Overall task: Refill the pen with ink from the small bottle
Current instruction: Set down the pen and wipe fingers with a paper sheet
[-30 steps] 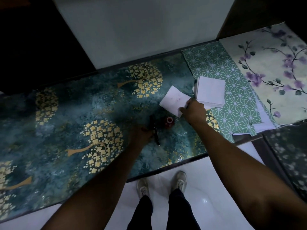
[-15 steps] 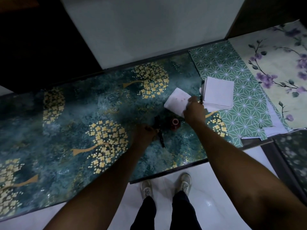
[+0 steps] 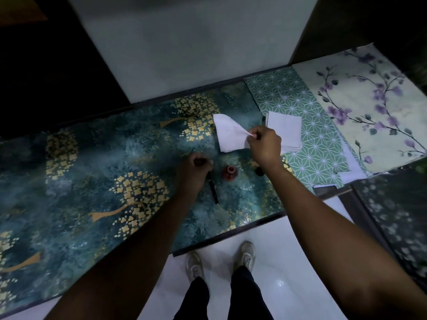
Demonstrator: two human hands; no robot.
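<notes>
person, viewed from above: both forearms bare, no sleeves in view; left hand and right hand ungloved; dark trousers; pale lace-up sneakers.

Dim rm, white tile floor

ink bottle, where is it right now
In the head view the ink bottle stands on the dark patterned table near the middle, between the left hand holding the pen and the right forearm.

Stack of white sheets on green patterned mat; floral mat beside.
</notes>
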